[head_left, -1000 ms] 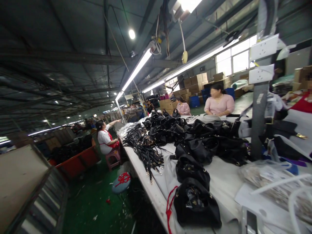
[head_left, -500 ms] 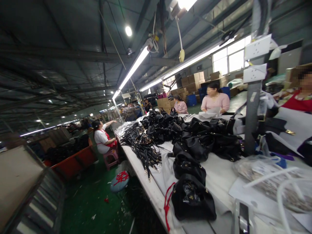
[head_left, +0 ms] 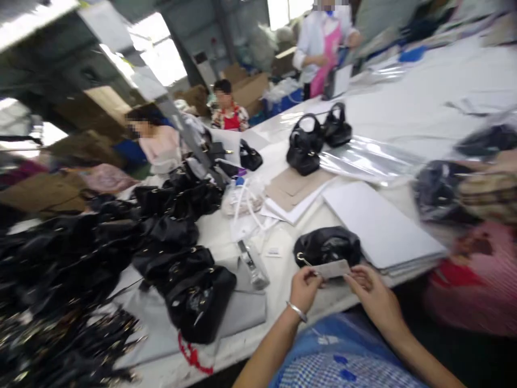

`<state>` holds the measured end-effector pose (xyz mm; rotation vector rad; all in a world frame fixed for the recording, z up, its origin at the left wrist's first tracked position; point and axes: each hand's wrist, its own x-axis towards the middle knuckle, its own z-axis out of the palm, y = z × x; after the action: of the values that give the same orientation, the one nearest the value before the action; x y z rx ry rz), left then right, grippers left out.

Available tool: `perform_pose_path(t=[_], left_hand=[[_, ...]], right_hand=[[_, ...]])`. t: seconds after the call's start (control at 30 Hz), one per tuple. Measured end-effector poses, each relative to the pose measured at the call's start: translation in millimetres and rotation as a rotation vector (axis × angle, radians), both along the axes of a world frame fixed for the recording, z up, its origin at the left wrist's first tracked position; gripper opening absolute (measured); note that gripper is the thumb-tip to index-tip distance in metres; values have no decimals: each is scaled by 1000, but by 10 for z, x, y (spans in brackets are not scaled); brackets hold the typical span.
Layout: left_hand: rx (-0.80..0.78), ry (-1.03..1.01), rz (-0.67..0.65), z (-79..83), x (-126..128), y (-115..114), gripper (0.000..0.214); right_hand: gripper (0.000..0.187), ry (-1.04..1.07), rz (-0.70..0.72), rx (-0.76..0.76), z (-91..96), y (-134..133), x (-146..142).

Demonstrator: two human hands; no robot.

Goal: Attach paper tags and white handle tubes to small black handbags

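Between my two hands is a small pale rectangular tag (head_left: 333,269), held level by its ends; its print is too blurred to read. My left hand (head_left: 304,291), with a silver bangle at the wrist, pinches the left end. The fingers of my right hand (head_left: 375,293) close on the other end. Just behind the tag a black handbag (head_left: 323,240) lies on the white table (head_left: 285,277), with a gold ring showing at its left side.
Black handbags (head_left: 202,302) pile up on the left, beside black straps (head_left: 72,345). White sheets (head_left: 383,226) are stacked at right. A clear tape dispenser (head_left: 253,267) lies left of my hands. Several people work around the table; a co-worker in plaid sleeves (head_left: 488,194) sits close on my right.
My view has swung right and down from the ceiling and the bag pile. My hands, the tag and the handbag behind it now show; they were out of frame before.
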<state>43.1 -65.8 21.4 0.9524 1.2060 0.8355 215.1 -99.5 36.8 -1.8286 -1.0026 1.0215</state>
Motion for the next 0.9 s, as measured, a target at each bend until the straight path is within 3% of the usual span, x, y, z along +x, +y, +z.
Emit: perform_pose_path(t=[0.13,0.23,0.37,0.5,0.6,0.73,0.9], left_hand=[[10,-13,-26,-122,-44,-21,27],[-14,-25,-43,-100,-58,-48,27],[-67,-122,6,-107,72,2,33],[-28,-117,49,-160,256,95,34],[-13,7,49,-199,346,169,32],[97,240,32,-205,381,243,27],[269,345,-77,-168,285,248,27]], right_hand=[[56,368,20,-42,-190,-86,-52],[52,440,-43,-2,-276,-58,-112],[33,80,53,89,-291,-28,-39],[36,-368,274,198,-323,61,72],[39,-584,440,94,-355,117,101],[43,-715,532,-36,-343,182,113],[33,-717,487,21,-244,319,201]])
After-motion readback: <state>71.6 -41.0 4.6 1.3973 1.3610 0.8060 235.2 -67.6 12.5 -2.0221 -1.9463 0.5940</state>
